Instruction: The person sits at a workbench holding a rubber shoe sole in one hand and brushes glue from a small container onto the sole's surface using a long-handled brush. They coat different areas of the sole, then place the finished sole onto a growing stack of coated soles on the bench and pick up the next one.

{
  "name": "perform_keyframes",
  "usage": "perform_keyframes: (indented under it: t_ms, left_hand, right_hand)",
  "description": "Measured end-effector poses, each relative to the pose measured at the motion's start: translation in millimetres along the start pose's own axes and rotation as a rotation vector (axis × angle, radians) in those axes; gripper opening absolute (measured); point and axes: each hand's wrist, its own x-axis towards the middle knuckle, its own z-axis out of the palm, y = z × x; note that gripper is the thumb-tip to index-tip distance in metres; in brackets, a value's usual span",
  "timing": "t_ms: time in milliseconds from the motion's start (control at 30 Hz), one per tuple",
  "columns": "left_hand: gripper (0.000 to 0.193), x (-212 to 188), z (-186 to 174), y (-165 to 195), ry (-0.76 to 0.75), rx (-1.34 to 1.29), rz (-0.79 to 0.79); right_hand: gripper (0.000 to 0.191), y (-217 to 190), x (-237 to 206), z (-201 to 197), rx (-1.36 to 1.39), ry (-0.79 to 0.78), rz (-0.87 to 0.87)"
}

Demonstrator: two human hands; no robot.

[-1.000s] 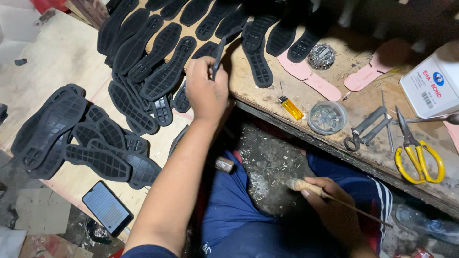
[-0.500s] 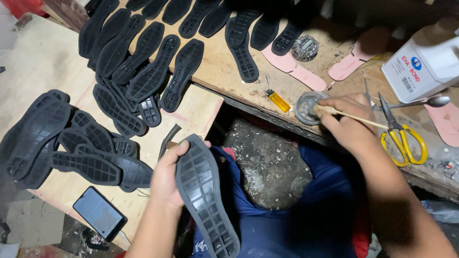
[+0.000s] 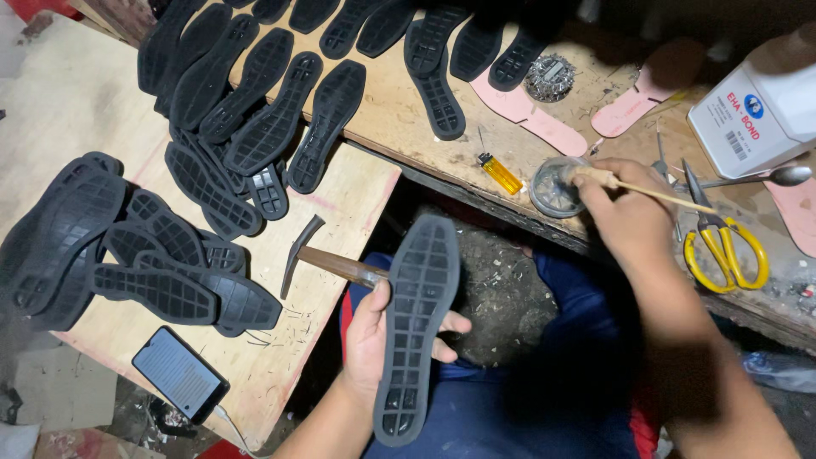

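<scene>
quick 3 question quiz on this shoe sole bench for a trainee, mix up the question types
1. True or false: the left hand holds a black sole with its grid-patterned face towards the camera.
2. The right hand holds the brush stick with its tip at which thing? A) the yellow lighter B) the small round tin C) the yellow scissors
3. Fill in: the tool lying on the board just left of the held sole is a ____.

Key
1. True.
2. B; the tip sits at the tin, the lighter lies to its left and the scissors to the right of the hand.
3. Hammer, with a wooden handle.
</scene>
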Motion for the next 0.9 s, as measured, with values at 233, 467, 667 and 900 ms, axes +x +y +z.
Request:
perform_keyframes:
  t_ms: [233, 467, 667, 900]
  left_hand:
    - [0.088, 14.9, 31.0, -10.3, -0.048, 0.243, -0.047]
    - [0.100, 12.0, 63.4, -7.1, -0.069, 0.548, -0.076]
    - [0.102, 8.3, 66.3, -6.3, -0.045, 0.681, -0.088]
    - [0.105, 4.2, 58.7, -4.2, -0.039, 0.861, -0.129]
  right_hand:
    - [0.032, -75.1, -62.2, -22.3, 0.524, -0.052, 0.023]
    - [0.039, -110.8, -75.0, -18.1, 0.397, 0.075, -0.447]
    - [0.041, -118.4, -72.3, -26.3, 0.297, 0.082, -0.420]
    - [0.033, -121.3, -73.7, -26.7, 0.247, 0.097, -0.365]
